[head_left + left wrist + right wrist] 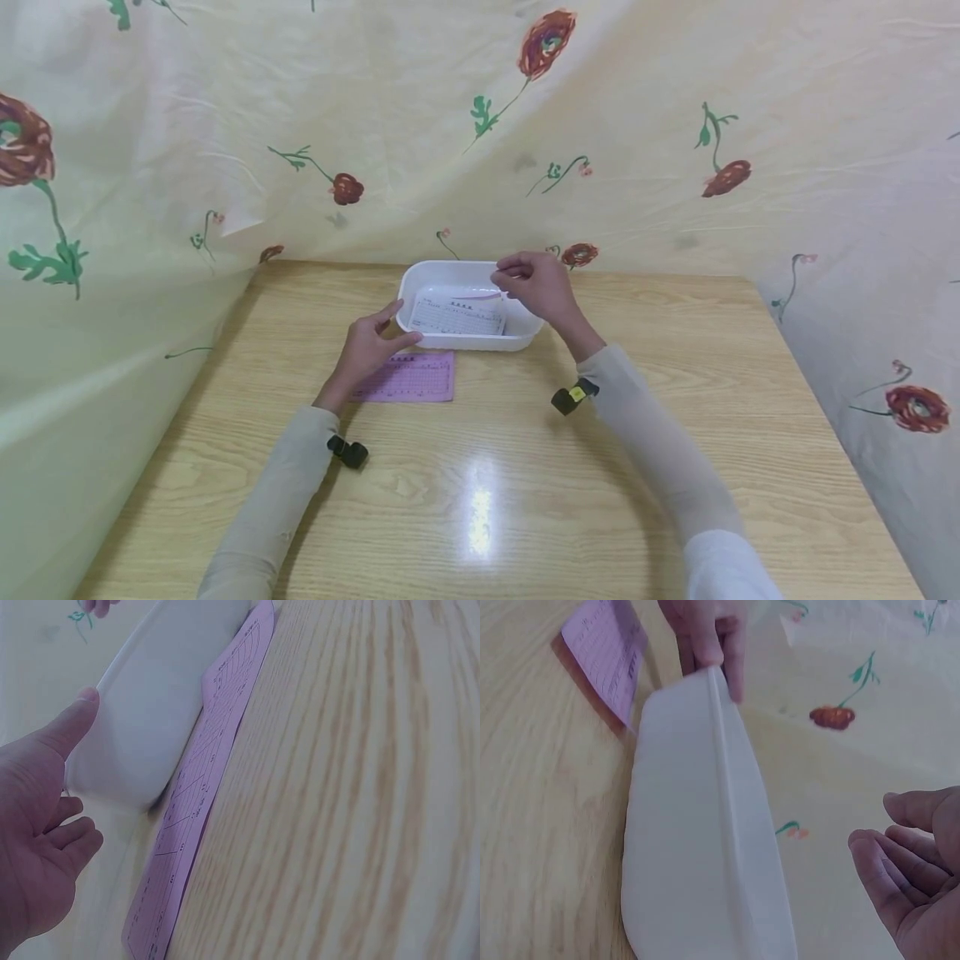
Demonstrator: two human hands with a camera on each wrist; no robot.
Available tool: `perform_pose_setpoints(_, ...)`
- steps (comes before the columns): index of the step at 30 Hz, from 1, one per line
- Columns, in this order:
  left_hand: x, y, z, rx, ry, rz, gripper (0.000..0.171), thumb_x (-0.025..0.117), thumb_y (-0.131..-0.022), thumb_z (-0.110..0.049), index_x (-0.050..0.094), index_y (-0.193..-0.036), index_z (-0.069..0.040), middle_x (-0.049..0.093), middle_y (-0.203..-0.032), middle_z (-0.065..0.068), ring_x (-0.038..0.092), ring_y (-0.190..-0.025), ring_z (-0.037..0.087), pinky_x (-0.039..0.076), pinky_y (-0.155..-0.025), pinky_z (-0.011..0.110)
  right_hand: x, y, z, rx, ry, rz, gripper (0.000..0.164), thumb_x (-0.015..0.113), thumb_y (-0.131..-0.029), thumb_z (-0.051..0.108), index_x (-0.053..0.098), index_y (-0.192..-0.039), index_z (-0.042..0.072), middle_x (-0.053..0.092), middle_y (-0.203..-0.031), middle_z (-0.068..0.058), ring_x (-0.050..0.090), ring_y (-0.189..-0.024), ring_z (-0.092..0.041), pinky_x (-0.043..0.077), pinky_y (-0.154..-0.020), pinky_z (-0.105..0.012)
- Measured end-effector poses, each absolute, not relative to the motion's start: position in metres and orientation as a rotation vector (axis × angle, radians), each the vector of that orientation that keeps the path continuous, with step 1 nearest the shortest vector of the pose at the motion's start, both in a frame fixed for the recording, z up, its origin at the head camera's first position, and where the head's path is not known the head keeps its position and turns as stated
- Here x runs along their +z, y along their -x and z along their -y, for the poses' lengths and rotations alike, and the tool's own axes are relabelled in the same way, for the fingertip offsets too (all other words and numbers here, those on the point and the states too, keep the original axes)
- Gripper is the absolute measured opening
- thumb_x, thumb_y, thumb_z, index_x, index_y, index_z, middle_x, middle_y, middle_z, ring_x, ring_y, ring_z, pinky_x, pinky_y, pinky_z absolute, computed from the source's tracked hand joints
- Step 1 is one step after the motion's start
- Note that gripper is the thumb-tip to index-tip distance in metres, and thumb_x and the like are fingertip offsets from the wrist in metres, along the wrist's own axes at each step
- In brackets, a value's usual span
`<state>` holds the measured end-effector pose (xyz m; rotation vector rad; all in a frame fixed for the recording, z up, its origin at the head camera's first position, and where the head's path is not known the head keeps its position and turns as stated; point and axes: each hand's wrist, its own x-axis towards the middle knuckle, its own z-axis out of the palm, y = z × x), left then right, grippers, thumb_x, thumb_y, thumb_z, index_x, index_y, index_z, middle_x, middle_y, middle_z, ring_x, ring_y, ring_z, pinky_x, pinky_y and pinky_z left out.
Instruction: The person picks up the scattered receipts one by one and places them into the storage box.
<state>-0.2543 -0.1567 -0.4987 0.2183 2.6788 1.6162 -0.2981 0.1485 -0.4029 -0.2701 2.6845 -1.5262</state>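
Note:
A white plastic tray (468, 342) stands towards the back of the table. Inside it lie white printed slips (457, 315), with a bit of purple paper showing behind them. My left hand (367, 346) holds the tray's left end, thumb at the front rim and fingers round the side. Partly below that hand, a purple printed slip (420, 379) lies on the table in front of the tray. Over the tray's right end hovers my right hand (536, 287), fingers loosely bent and nothing visible between them; the right wrist view shows this hand (919, 874) apart from the tray.
The wooden table (480, 467) ends at a flowered cloth (420, 125), which hangs behind it and along both sides. Each sleeve carries a small black wrist camera, one on the left (347, 452) and one on the right (573, 397).

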Motion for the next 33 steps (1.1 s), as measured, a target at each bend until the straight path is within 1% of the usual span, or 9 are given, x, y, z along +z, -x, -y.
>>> perform_pose_setpoints(2,-0.498,0.254,0.157,1.617,-0.219,-2.678,0.09,0.083,-0.081,-0.054,0.047,-0.152,-0.011,0.041,-0.159,0.01,0.041,-0.146,0.033,0.041,-0.117,0.048,-0.401,0.291,-0.147,-1.537,0.311,-2.68,0.027,0.075,-0.096,0.021,0.072,-0.116,0.003,0.075,-0.109,-0.013,0.074,-0.095,-0.033,0.064,-0.081,-0.041)
perform_pose_setpoints(6,-0.498,0.254,0.157,1.614,-0.226,-2.685,0.09,0.083,-0.081,-0.053,0.048,-0.151,-0.01,0.041,-0.159,0.01,0.041,-0.146,0.033,0.042,-0.117,0.048,-0.402,0.277,-0.143,-1.529,0.384,-2.692,0.027,0.076,-0.095,0.023,0.074,-0.114,0.005,0.076,-0.108,-0.01,0.075,-0.089,-0.023,0.064,-0.076,-0.032)
perform_pose_setpoints(10,-0.499,0.255,0.157,1.605,-0.225,-2.685,0.09,0.083,-0.081,-0.053,0.048,-0.151,-0.01,0.04,-0.159,0.009,0.039,-0.147,0.033,0.04,-0.118,0.049,-0.408,0.263,-0.138,-1.528,0.448,-2.689,0.024,0.077,-0.094,0.023,0.075,-0.112,0.007,0.077,-0.106,-0.007,0.074,-0.087,-0.019,0.063,-0.073,-0.03)
perform_pose_setpoints(15,-0.499,0.256,0.158,1.602,-0.221,-2.681,0.09,0.082,-0.081,-0.054,0.047,-0.152,-0.011,0.039,-0.159,0.009,0.039,-0.147,0.034,0.039,-0.118,0.05,-0.42,0.246,-0.132,-1.567,0.498,-2.641,0.023,0.079,-0.092,0.021,0.076,-0.11,0.006,0.077,-0.106,-0.009,0.074,-0.087,-0.021,0.063,-0.071,-0.03)
perform_pose_setpoints(20,-0.499,0.256,0.158,1.595,-0.218,-2.685,0.091,0.082,-0.08,-0.056,0.047,-0.152,-0.012,0.039,-0.159,0.009,0.04,-0.147,0.033,0.041,-0.117,0.048,-0.434,0.233,-0.125,-1.6,0.492,-2.585,0.023,0.081,-0.089,0.019,0.076,-0.107,0.005,0.077,-0.105,-0.009,0.074,-0.088,-0.02,0.063,-0.074,-0.028)
perform_pose_setpoints(24,-0.498,0.256,0.157,1.605,-0.222,-2.683,0.09,0.083,-0.08,-0.054,0.048,-0.151,-0.011,0.04,-0.159,0.009,0.04,-0.147,0.032,0.042,-0.117,0.048,-0.442,0.224,-0.121,-1.604,0.494,-2.544,0.022,0.081,-0.089,0.017,0.076,-0.107,0.005,0.078,-0.102,-0.008,0.075,-0.087,-0.019,0.063,-0.075,-0.028)
perform_pose_setpoints(28,-0.498,0.256,0.156,1.603,-0.215,-2.677,0.09,0.083,-0.08,-0.054,0.047,-0.152,-0.011,0.039,-0.16,0.009,0.04,-0.147,0.033,0.041,-0.117,0.049,-0.451,0.218,-0.117,-1.609,0.498,-2.488,0.023,0.081,-0.089,0.015,0.076,-0.108,0.003,0.078,-0.102,-0.01,0.075,-0.088,-0.02,0.064,-0.076,-0.028)
perform_pose_setpoints(33,-0.497,0.255,0.157,1.598,-0.201,-2.666,0.093,0.082,-0.079,-0.058,0.046,-0.153,-0.013,0.038,-0.16,0.008,0.039,-0.147,0.033,0.04,-0.118,0.05,-0.461,0.214,-0.113,-1.569,0.468,-2.449,0.026,0.08,-0.089,0.015,0.075,-0.112,0.002,0.077,-0.107,-0.011,0.075,-0.092,-0.021,0.063,-0.077,-0.027)
